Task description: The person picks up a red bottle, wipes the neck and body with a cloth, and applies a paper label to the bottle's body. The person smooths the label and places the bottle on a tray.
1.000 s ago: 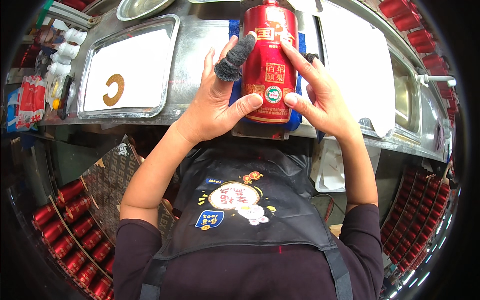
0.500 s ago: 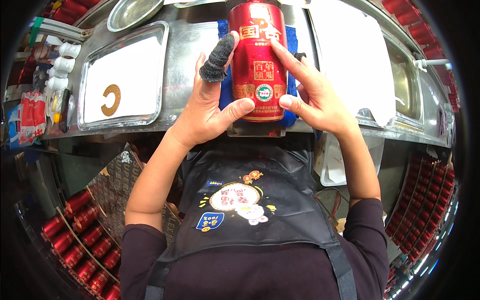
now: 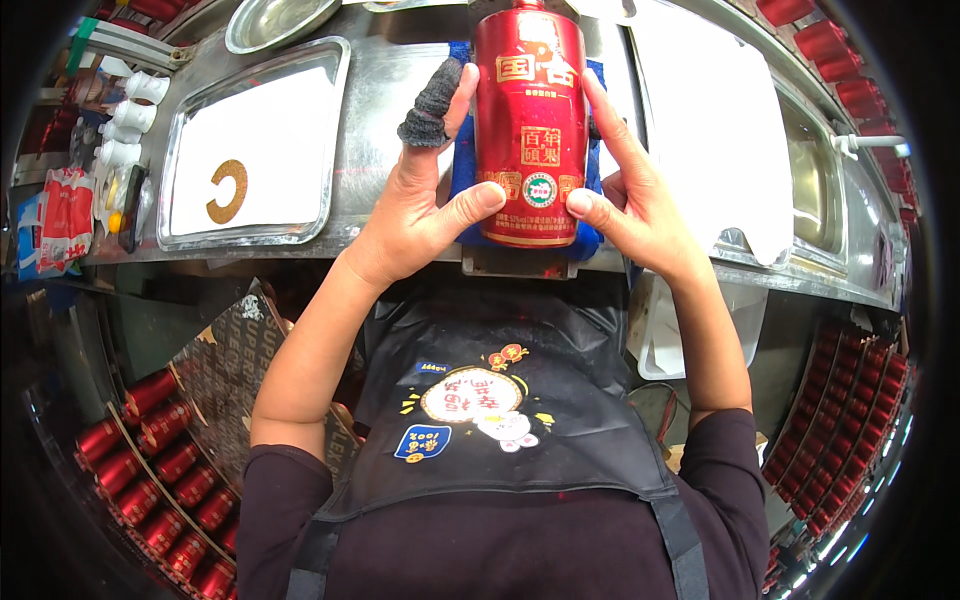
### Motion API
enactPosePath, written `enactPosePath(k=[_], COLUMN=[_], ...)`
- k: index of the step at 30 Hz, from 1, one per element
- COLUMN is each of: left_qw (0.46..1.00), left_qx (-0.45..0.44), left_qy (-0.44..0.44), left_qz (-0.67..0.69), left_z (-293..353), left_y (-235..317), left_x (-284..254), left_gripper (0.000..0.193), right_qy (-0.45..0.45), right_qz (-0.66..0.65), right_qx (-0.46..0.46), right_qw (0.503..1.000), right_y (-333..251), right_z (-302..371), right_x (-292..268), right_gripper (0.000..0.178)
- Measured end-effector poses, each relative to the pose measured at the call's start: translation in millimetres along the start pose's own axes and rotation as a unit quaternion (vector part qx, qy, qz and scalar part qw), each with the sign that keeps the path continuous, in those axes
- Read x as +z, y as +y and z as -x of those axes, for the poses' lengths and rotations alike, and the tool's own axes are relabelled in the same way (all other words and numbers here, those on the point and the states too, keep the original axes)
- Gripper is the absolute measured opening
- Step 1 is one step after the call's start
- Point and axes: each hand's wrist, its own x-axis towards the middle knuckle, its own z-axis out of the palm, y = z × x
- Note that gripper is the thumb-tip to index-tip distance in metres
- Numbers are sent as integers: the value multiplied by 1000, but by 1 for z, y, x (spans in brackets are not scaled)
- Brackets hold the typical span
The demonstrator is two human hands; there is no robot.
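Note:
A glossy red bottle (image 3: 528, 110) with gold characters and a round green-and-white emblem lies on a blue cloth (image 3: 466, 182) at the metal bench's front edge. Along its left side rests my left hand (image 3: 420, 205), thumb on the lower part and a dark knitted cover on one finger. My right hand (image 3: 640, 205) holds the opposite side, its thumb near the bottom corner and a forefinger stretched up the edge. Between the two hands the bottle is gripped. Some fingers of both hands are hidden behind it.
To the left, a metal tray (image 3: 335, 130) holds a white sheet with a gold C-shaped piece (image 3: 229, 190). A round metal dish (image 3: 275, 25) is behind it. Small white bottles (image 3: 128, 120) line the far left. White sheets (image 3: 715, 120) cover the right side. Racks of red bottles (image 3: 835, 420) stand below.
The bottle sits slightly further right in the picture, as does the bench around it. Both hands keep their hold, and my right forefinger now lies along the bottle's edge rather than across its front.

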Motion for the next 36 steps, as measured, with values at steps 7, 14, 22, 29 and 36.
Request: enactPosePath(k=[7, 14, 22, 29, 36], left_qw=[1000, 991, 986, 983, 982], left_qx=[-1, 52, 47, 66, 57], left_qy=[8, 30, 2, 4, -8], left_qz=[-8, -121, -157, -172, -181], left_z=[-2, -9, -12, -17, -21], left_y=[9, 21, 22, 25, 25], left_x=[-1, 5, 6, 1, 0], left_gripper=[93, 83, 82, 85, 87], right_qy=[17, 93, 28, 49, 32], right_qz=[26, 191, 203, 227, 251], right_qx=[42, -83, 33, 17, 22], right_qw=[999, 974, 978, 972, 967], right_y=[-11, -28, -43, -46, -41], right_z=[0, -10, -14, -20, -25], right_x=[-5, -8, -8, -10, -10], right_gripper=[101, 61, 68, 69, 67])
